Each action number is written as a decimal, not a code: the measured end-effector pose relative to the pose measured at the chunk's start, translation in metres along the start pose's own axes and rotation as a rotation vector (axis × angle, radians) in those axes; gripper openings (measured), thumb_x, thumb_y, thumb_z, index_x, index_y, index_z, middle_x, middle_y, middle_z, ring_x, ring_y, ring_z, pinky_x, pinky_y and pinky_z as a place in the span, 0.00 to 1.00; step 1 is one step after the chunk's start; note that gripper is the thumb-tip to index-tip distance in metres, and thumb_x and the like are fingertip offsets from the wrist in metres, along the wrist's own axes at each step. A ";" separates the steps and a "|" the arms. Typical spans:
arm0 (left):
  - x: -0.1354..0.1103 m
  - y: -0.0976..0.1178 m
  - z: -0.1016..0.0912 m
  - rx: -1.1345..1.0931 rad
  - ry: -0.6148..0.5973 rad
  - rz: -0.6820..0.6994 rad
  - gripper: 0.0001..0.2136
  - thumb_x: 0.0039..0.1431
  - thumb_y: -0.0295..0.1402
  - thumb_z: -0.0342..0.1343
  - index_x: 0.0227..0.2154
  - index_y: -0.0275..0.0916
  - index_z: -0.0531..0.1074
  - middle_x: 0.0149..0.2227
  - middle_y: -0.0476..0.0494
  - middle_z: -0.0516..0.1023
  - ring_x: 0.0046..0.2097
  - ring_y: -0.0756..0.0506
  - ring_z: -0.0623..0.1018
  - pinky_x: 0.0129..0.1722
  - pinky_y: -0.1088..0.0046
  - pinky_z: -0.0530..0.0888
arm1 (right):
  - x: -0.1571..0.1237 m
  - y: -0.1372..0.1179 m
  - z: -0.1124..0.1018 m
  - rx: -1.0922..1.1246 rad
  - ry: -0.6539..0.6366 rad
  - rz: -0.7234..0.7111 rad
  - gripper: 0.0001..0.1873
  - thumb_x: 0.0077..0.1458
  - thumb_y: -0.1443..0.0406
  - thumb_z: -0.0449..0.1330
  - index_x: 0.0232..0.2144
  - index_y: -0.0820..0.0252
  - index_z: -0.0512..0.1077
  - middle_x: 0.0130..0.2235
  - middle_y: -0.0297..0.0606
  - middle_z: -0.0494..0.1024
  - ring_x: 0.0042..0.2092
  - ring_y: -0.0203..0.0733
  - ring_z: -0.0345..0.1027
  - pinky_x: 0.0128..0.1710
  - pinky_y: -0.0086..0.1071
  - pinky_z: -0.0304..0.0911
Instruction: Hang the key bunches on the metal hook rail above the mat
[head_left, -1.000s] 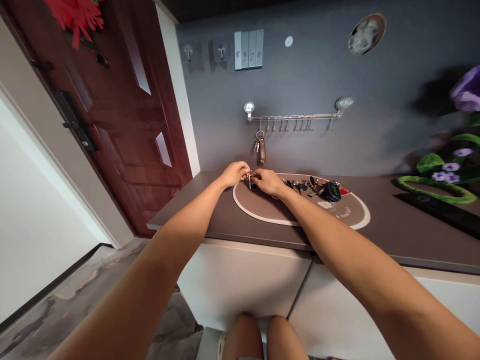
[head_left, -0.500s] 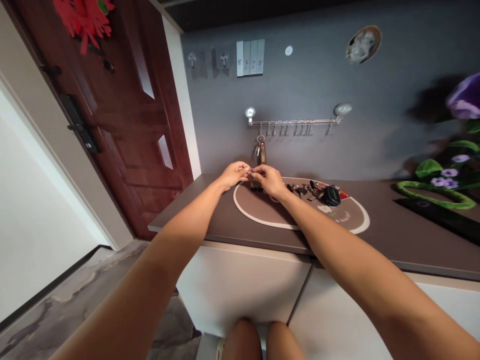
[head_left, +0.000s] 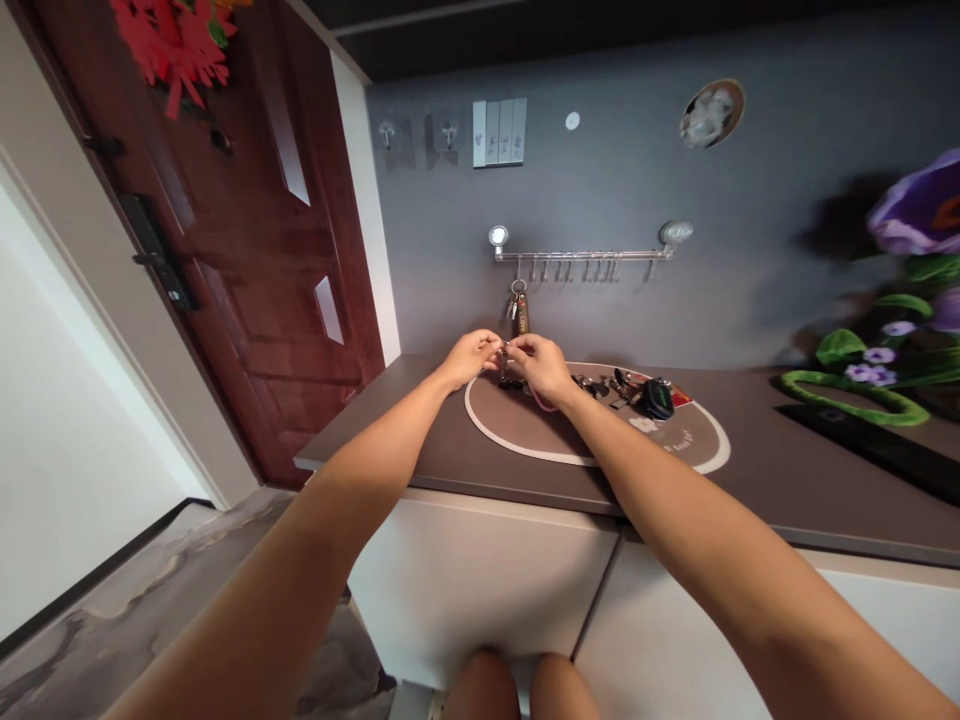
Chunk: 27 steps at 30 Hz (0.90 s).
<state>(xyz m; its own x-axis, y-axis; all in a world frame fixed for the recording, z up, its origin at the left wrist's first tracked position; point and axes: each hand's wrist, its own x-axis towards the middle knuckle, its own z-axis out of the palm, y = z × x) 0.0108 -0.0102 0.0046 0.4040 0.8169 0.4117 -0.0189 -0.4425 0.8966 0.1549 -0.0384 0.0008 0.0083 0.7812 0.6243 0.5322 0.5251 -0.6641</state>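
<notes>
My left hand [head_left: 471, 359] and my right hand [head_left: 541, 366] meet above the far edge of an oval brown mat [head_left: 540, 435]. Their fingertips pinch a small metal key [head_left: 504, 352], which is mostly hidden by my fingers. A dark bunch of keys [head_left: 513, 382] lies on the mat just below my fingers, and a pink cord [head_left: 547, 403] shows beside my right palm. To the right of my right hand lie several loose keys [head_left: 604, 387] and a black key fob [head_left: 658, 399].
The mat lies on a dark brown countertop [head_left: 360, 445] above white cabinet fronts [head_left: 480, 585]. A metal hook rail [head_left: 581, 256] on the grey wall holds a bunch of keys with a brown tag [head_left: 521, 313]. A dark red door [head_left: 270, 230] stands to the left.
My hands have drawn slightly closer around the small metal key. The whole scene has shifted a little downward in the view as my head moved. The items on the mat stay in place.
</notes>
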 end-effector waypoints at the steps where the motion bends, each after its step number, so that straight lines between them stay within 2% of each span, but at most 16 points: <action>1: 0.000 0.000 0.001 0.014 0.009 0.013 0.06 0.57 0.31 0.49 0.31 0.33 0.64 0.26 0.50 0.69 0.26 0.56 0.71 0.31 0.77 0.71 | 0.000 0.001 -0.001 0.010 0.009 -0.003 0.09 0.48 0.61 0.55 0.27 0.62 0.71 0.30 0.36 0.75 0.32 0.34 0.65 0.37 0.29 0.58; 5: 0.000 -0.001 0.004 0.133 0.064 0.061 0.06 0.57 0.32 0.47 0.32 0.34 0.64 0.26 0.49 0.69 0.25 0.55 0.71 0.29 0.78 0.71 | 0.003 0.005 -0.005 0.059 0.065 -0.002 0.11 0.47 0.59 0.55 0.28 0.62 0.70 0.30 0.36 0.74 0.32 0.35 0.64 0.37 0.30 0.58; 8: -0.001 -0.003 0.005 0.333 0.105 0.126 0.06 0.57 0.32 0.46 0.32 0.34 0.65 0.26 0.49 0.70 0.25 0.55 0.71 0.27 0.79 0.69 | 0.005 0.007 -0.007 0.121 0.094 0.015 0.12 0.46 0.58 0.55 0.28 0.63 0.69 0.29 0.35 0.73 0.31 0.35 0.63 0.36 0.30 0.59; 12: -0.004 -0.004 0.006 0.615 0.100 0.227 0.08 0.56 0.32 0.45 0.30 0.36 0.68 0.24 0.49 0.71 0.25 0.53 0.71 0.27 0.78 0.67 | 0.006 0.004 -0.011 0.320 0.111 0.133 0.13 0.43 0.57 0.58 0.27 0.62 0.68 0.28 0.34 0.71 0.30 0.34 0.63 0.34 0.30 0.62; 16: -0.007 -0.003 0.009 0.801 0.054 0.294 0.10 0.56 0.31 0.45 0.29 0.36 0.71 0.24 0.48 0.73 0.27 0.51 0.71 0.29 0.77 0.65 | 0.006 -0.002 -0.014 0.533 0.134 0.239 0.13 0.40 0.58 0.61 0.26 0.62 0.67 0.28 0.34 0.70 0.30 0.33 0.64 0.33 0.30 0.65; 21: -0.007 -0.002 0.013 0.897 0.016 0.318 0.11 0.56 0.31 0.45 0.29 0.36 0.72 0.28 0.46 0.75 0.30 0.49 0.72 0.32 0.76 0.65 | 0.018 -0.007 -0.017 0.622 0.211 0.258 0.12 0.40 0.60 0.61 0.26 0.63 0.67 0.26 0.33 0.70 0.29 0.32 0.65 0.30 0.29 0.66; 27: -0.004 -0.008 0.014 0.936 -0.008 0.326 0.11 0.57 0.30 0.44 0.30 0.37 0.72 0.32 0.45 0.76 0.34 0.49 0.73 0.35 0.75 0.66 | 0.052 -0.016 -0.023 0.636 0.307 0.268 0.06 0.45 0.65 0.58 0.25 0.63 0.66 0.25 0.32 0.70 0.26 0.30 0.64 0.27 0.27 0.66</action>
<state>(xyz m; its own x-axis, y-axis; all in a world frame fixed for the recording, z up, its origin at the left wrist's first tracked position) 0.0221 -0.0150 -0.0063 0.5137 0.6019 0.6114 0.5983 -0.7621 0.2476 0.1663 -0.0137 0.0531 0.3541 0.8291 0.4328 -0.1116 0.4969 -0.8606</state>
